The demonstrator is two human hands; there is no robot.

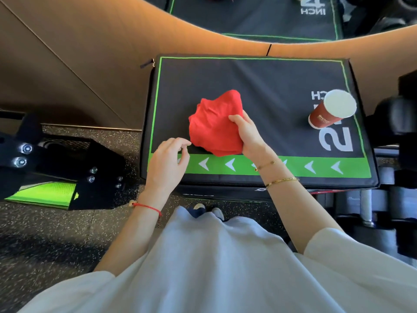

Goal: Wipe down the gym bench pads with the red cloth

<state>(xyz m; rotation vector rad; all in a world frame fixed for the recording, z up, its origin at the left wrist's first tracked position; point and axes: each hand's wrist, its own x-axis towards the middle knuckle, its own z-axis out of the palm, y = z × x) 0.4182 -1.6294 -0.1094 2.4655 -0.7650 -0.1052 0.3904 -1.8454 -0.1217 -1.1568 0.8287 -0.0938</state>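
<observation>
A bunched red cloth (214,125) lies on the middle of a black pad (270,86) edged in green, with a green arrow strip along its near side. My right hand (248,134) grips the cloth's right edge, thumb on top. To the cloth's lower left, my left hand (167,163) hovers over the pad's near left corner with fingers loosely curled and apart, holding nothing; its fingertips are just short of the cloth.
A red paper cup (331,111) with a white lid stands on the pad's right side. A mirror behind reflects the pad (259,16). Black gym equipment with bolts (56,168) sits on the speckled floor at left; dumbbells (383,211) lie at right.
</observation>
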